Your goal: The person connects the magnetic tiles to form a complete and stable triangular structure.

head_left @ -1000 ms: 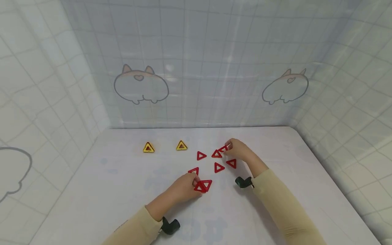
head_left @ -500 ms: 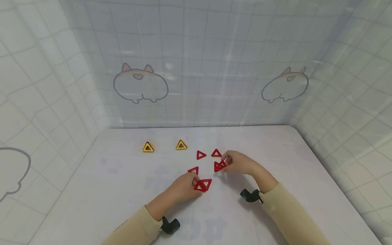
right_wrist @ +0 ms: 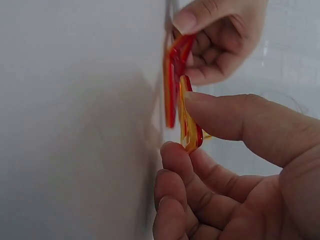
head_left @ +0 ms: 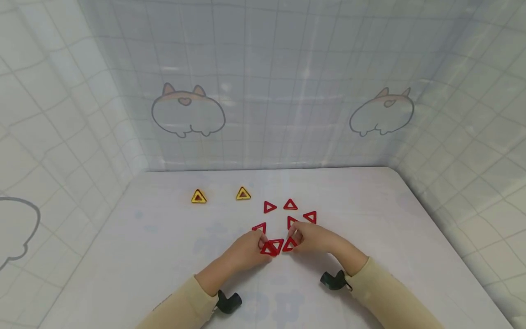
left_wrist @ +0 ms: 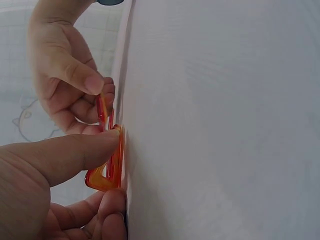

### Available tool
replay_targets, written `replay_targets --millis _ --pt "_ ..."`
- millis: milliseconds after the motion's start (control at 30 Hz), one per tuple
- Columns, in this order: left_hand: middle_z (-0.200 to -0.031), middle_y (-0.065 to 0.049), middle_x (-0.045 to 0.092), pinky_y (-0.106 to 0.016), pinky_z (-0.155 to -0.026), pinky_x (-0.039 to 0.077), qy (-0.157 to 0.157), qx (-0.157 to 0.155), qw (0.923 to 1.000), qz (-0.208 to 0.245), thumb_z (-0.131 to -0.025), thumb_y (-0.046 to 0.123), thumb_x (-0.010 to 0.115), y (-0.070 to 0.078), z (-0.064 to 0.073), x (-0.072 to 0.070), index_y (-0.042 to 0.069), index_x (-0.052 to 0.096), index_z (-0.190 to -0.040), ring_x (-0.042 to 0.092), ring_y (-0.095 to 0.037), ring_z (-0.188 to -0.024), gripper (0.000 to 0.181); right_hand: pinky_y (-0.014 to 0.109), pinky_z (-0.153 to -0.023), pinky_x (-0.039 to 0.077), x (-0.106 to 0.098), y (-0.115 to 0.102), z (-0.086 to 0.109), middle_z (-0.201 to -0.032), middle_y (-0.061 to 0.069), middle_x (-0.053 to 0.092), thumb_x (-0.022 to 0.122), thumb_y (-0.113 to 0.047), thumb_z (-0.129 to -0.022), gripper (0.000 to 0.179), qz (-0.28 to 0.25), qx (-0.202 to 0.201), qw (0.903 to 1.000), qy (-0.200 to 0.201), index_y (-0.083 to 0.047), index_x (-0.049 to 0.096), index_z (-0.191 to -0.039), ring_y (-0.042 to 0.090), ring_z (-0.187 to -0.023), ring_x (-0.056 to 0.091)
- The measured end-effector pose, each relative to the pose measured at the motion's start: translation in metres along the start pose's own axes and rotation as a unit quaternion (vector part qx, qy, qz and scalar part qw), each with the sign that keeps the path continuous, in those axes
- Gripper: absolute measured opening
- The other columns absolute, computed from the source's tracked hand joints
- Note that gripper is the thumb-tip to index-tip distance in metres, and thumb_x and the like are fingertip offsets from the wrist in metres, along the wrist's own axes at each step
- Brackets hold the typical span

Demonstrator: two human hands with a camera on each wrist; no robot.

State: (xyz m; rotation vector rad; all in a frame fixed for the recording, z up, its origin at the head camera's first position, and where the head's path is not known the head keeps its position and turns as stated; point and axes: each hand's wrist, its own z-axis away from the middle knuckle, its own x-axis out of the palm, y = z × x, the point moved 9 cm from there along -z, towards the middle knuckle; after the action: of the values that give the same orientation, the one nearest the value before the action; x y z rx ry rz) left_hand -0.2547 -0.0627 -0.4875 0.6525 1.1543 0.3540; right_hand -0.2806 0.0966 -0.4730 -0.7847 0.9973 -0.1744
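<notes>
In the head view my left hand (head_left: 245, 252) pinches a red triangular frame tile (head_left: 265, 252), low over the white table. A second red triangle (head_left: 276, 241) adjoins it, edge to edge. My right hand (head_left: 315, 238) holds another red triangular tile (head_left: 289, 249) between thumb and fingers, just right of that pair. Seen by the right wrist camera, this tile (right_wrist: 189, 127) stands nearly edge-on, with a yellowish side. The left wrist view shows the left thumb on an orange-red tile (left_wrist: 101, 182), the right hand (left_wrist: 67, 75) close beyond.
Beyond the hands lie loose red triangles, one (head_left: 265, 207) left, one (head_left: 290, 209) centre, one (head_left: 315, 216) right. Two more are partly covered by fingers. Two yellow triangular pieces (head_left: 199, 201) (head_left: 243, 198) sit farther back left. Tiled-pattern walls surround the table (head_left: 164, 242).
My right hand has come down from the far right cluster towards the left hand, carrying its red triangle. The left hand and its tiles have stayed in place.
</notes>
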Motion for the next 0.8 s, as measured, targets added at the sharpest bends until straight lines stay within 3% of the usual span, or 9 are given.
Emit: replay_targets --millis 267,800 --pt "-0.086 0.002 0.058 -0.033 -0.072 0.055 0.004 0.016 0.9999 0.005 -0.077 0.024 0.088 0.0029 0.002 -0.0008 0.01 0.059 -0.104 0.056 -0.015 -0.081 0.042 0.032 -0.064 0.05 0.0101 -0.0073 0.0009 -0.078 0.0 0.059 0.082 -0.012 -0.08 0.034 0.009 -0.013 0.9998 -0.008 -0.013 0.06 -0.105 0.017 -0.071 0.057" --pt "-0.088 0.002 0.058 -0.033 -0.072 0.056 0.006 0.004 0.9999 0.012 -0.076 0.02 0.088 0.0053 0.0053 -0.0032 0.008 0.059 -0.109 0.056 -0.016 -0.084 0.046 0.033 -0.068 0.055 0.0099 -0.0106 0.0028 -0.084 -0.003 0.061 0.086 -0.014 -0.077 0.036 0.022 0.011 0.9997 -0.002 -0.014 0.065 -0.106 0.016 -0.078 0.058"
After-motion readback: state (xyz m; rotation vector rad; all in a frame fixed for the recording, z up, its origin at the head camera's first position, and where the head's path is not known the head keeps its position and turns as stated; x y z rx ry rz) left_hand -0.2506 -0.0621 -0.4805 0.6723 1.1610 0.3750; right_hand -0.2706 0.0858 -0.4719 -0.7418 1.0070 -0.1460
